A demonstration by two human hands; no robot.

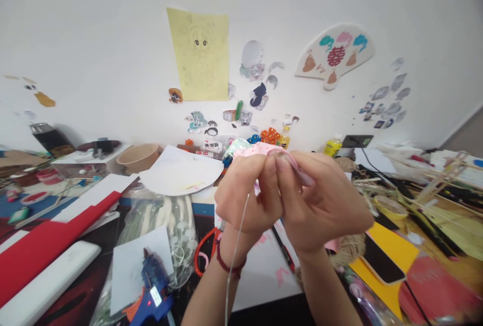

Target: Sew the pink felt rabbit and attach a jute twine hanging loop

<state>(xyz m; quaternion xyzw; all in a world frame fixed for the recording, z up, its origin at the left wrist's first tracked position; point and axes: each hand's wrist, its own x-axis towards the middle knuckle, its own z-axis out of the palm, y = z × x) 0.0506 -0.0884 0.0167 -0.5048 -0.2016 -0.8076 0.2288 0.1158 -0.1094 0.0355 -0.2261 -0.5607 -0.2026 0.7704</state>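
Note:
Pink dotted fabric [251, 151] is pinched between my two hands, which are raised over the table with fingertips touching. My left hand [247, 192] has its fingers closed on the fabric's left part. Pressed against it, my right hand [320, 197] is closed on the right part, where a pale pink edge sticks out between thumb and fingers. A thin whitish cord [237, 250] hangs in front of my left wrist; its upper end is by my left hand. The exact contact of the fingertips is partly hidden.
Below lie white paper with pink scraps [260, 286], orange-handled scissors [204, 250] and a blue glue gun [154, 278]. A phone [383, 260] rests on yellow card at right, near a ball of twine [349, 251]. A white fan shape [181, 167] and a bowl [138, 157] stand behind.

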